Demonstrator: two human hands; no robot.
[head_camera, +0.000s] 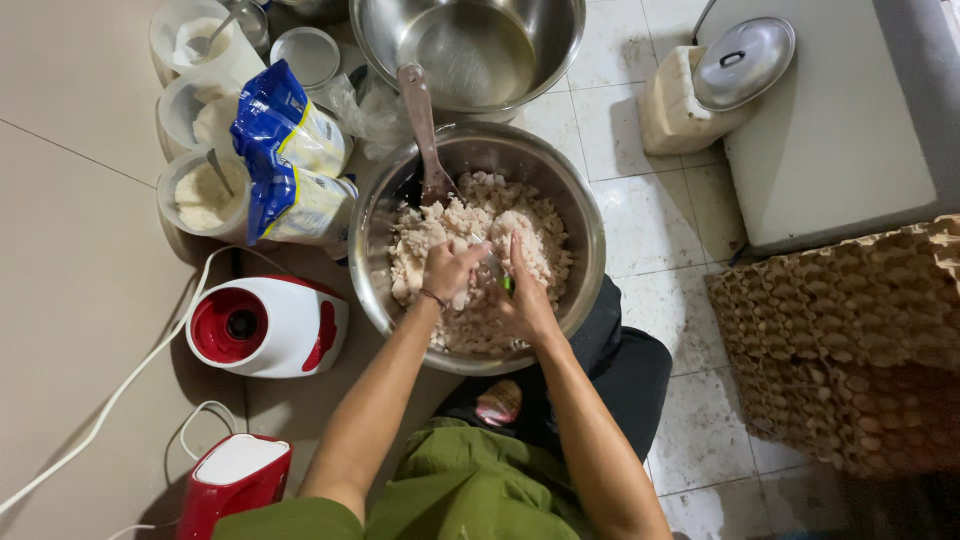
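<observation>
Both hands are down in the pale, lumpy mixture (470, 255) that fills the steel mixing bowl (590, 250) on the tiled floor. Her left hand (450, 270) is curled shut around a clump of that mixture, a thin band at its wrist. Beside it, the right hand (525, 295) has its fingers closed on something with a small green part showing between the hands; what that is cannot be told. A wooden spoon (422, 130) stands in the mixture at the bowl's far side, its handle leaning over the rim.

Beyond the spoon sits an empty steel bowl (470, 50). Left of the mixing bowl lie two blue and white bags (290, 160), and past them three clear tubs of white powder (205, 195), two with spoons in them. Near the person's left arm stands a red and white appliance base (265, 325), with a smaller red and white appliance (235, 480) closer to the bottom edge, both trailing white cords. On the right, stacked cardboard egg trays (850, 350) rest on the floor, and a metal lid (745, 60) lies on a pale container at the far right.
</observation>
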